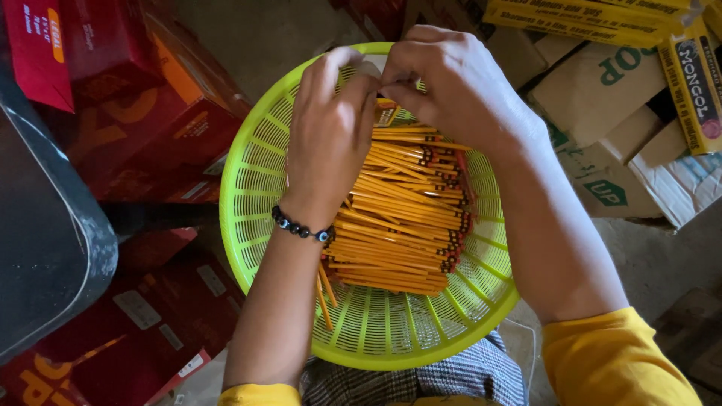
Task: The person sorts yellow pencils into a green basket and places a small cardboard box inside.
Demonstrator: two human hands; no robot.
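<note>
Pencils lie heaped in a lime-green basket that sits on the person's lap, over checked cloth, and they point mostly the same way, dark ends to the right. Above the far side of the heap both hands meet: the left hand (a dark bead bracelet on its wrist) curls its fingers inward, the right hand pinches toward it, and some small thing seems held between the fingertips, though what it is stays hidden behind the knuckles, so whether either grip is truly closed on it I cannot tell. Working well here probably means keeping the hands low over the basket so that anything dropped lands back in the heap; one loose pencil already lies askew at the near edge. Red cartons crowd the left, a dark curved rim beside them. Brown boxes and yellow packs stack at the far right, leaving little elbow room.
</note>
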